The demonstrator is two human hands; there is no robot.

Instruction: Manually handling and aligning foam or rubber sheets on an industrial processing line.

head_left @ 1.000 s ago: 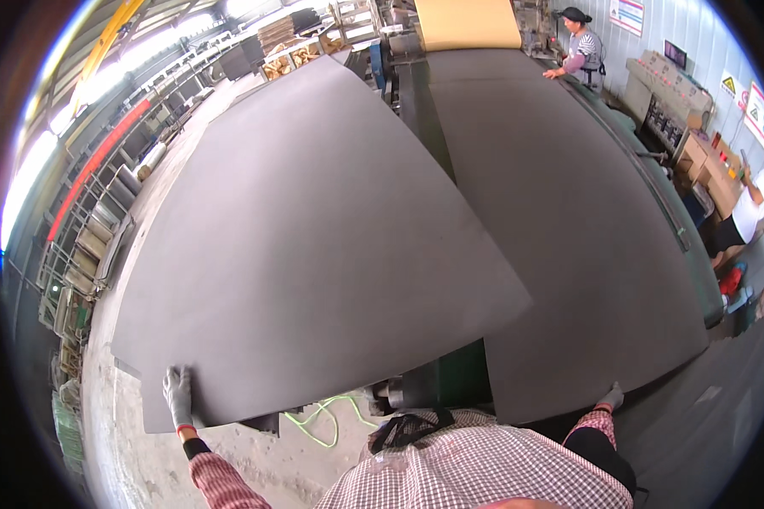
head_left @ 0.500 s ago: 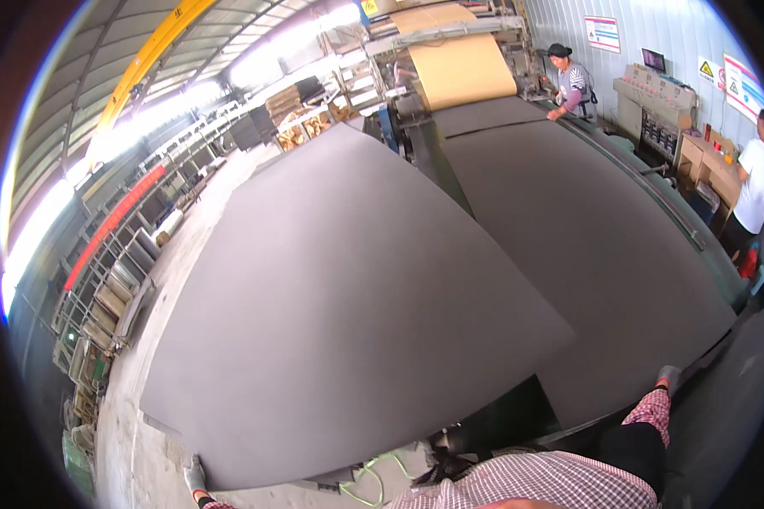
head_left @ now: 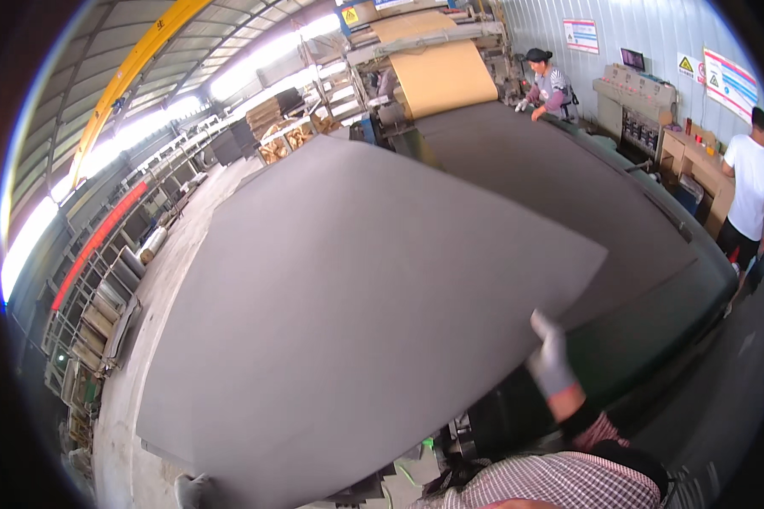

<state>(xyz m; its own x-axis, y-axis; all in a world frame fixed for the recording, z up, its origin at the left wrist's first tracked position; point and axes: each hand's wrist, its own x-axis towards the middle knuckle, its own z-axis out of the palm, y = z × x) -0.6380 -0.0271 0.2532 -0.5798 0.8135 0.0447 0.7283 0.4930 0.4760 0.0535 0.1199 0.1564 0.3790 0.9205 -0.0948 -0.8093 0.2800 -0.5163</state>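
We take the large grey sheet (head_left: 365, 322) as our landmark. It lies slantwise before the person, its right corner overlapping the dark second sheet (head_left: 560, 191) on the green conveyor (head_left: 645, 339) to its right.

We find the gloved left hand (head_left: 193, 492) at the sheet's near left corner. The lower edge of view cuts it off, so we cannot tell how far its fingers close or whether they grip. The gloved right hand (head_left: 552, 356) is at the sheet's near right edge, thumb raised; its other fingers are unclear and we cannot confirm a hold.

In our judgement, the hands are set wide apart because so broad a panel would probably sag or swing if supported at one point.

As to containers, a crate-like frame (head_left: 285, 131) beyond the sheet's far end holds irregular tan pieces (head_left: 278, 150), kind undetermined. Rolls (head_left: 127, 265) stand in a row left of the sheet.
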